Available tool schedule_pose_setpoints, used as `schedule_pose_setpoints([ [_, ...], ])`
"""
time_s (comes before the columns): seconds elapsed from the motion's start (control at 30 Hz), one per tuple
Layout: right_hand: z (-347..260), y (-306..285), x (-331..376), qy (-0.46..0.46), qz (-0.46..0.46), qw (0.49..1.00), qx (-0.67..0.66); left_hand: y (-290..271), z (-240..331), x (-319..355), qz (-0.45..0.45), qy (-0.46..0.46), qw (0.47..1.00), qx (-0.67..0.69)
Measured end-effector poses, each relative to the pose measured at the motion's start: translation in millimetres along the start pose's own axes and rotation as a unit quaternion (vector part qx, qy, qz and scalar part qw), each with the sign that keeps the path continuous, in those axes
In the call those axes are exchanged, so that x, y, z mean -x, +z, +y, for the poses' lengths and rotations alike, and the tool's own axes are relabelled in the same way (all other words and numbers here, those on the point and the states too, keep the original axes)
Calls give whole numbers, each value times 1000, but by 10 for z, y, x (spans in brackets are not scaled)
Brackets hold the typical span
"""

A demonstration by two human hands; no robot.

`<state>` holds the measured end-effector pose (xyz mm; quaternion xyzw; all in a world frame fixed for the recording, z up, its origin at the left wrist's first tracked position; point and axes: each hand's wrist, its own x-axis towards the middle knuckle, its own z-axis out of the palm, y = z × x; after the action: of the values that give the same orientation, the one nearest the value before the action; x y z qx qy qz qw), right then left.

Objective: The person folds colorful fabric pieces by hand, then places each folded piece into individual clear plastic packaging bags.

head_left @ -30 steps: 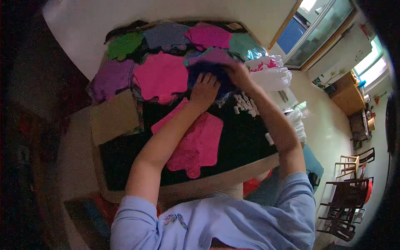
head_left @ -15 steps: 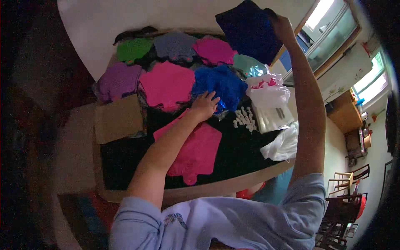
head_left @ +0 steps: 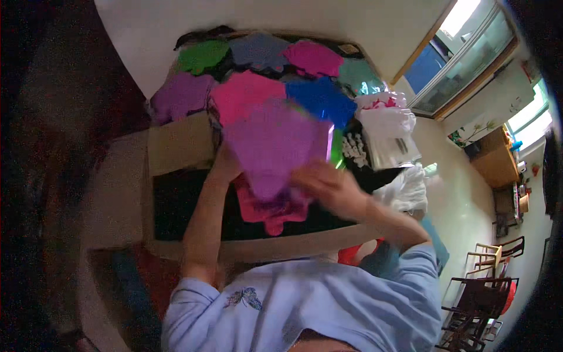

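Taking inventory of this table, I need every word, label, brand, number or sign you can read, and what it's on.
None can be read.
White plastic bag: red marks, too small and blurred to tell whether they are lettering.
Purple piece at the hands: blurred by motion, no legible text.
Light blue shirt: a winged motif, no readable words.

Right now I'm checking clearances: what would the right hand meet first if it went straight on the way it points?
The right hand would probably meet the purple piece first, apparently touching it now; blur leaves depth unclear.
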<state>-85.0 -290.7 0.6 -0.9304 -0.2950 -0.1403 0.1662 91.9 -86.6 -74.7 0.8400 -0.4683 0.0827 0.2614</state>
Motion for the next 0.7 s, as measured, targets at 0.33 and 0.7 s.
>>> schedule_pose_setpoints([
  [0.33,-227,1023,317,47,-98,992,-63,472,-493,366,-16,-320,877,357],
  [0.7,683,768,-85,343,123,879,-306,302,-160,271,1,-263,935,238],
])
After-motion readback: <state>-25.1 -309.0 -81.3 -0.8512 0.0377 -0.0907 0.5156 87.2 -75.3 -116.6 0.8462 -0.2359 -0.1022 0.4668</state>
